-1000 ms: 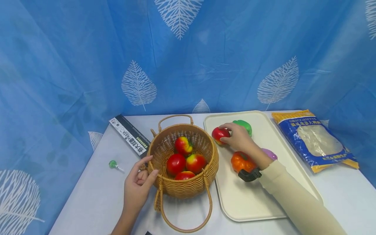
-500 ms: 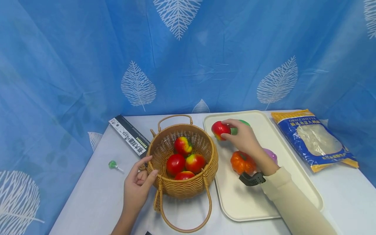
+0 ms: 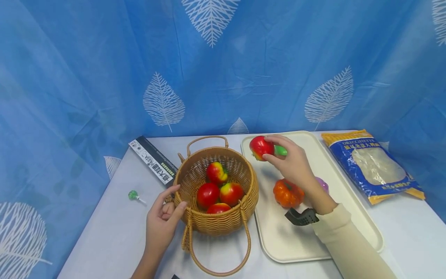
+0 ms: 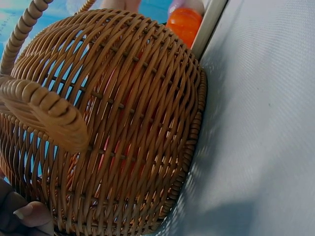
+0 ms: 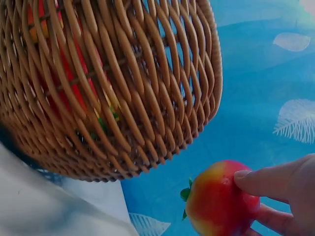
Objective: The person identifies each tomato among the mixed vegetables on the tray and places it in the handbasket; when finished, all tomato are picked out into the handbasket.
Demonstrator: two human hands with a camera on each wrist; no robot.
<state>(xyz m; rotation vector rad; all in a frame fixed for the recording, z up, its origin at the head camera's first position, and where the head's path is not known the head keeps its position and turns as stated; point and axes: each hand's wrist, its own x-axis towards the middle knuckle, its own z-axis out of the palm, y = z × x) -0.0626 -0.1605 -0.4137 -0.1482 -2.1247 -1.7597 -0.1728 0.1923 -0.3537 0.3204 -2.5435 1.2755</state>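
Observation:
My right hand [image 3: 290, 159] pinches a red-and-yellow apple [image 3: 261, 147] between thumb and fingers, above the far left part of the cream tray [image 3: 292, 248]. In the right wrist view the apple [image 5: 219, 199] shows small green leaves, and the thumb presses its side. The wicker basket [image 3: 217, 224] stands left of the tray, with several similar apples [image 3: 208, 194] inside. My left hand [image 3: 162, 221] holds the basket's left rim with thumb and index finger, the other fingers curled. Only a thumb [image 4: 34, 214] and part of the fingers show beside the weave in the left wrist view.
On the tray lie an orange pumpkin [image 3: 287, 193], a green item [image 3: 280, 150] and a purple item [image 3: 323, 184], both partly hidden. A pasta bag [image 3: 376, 162] lies right, a long pasta box [image 3: 153, 159] and a green lollipop [image 3: 133, 195] left. The basket handle [image 3: 223, 273] lies toward me.
My right hand has lifted the apple up from the tray, drawing slightly back and uncovering more of the pumpkin. The left hand and basket have stayed put.

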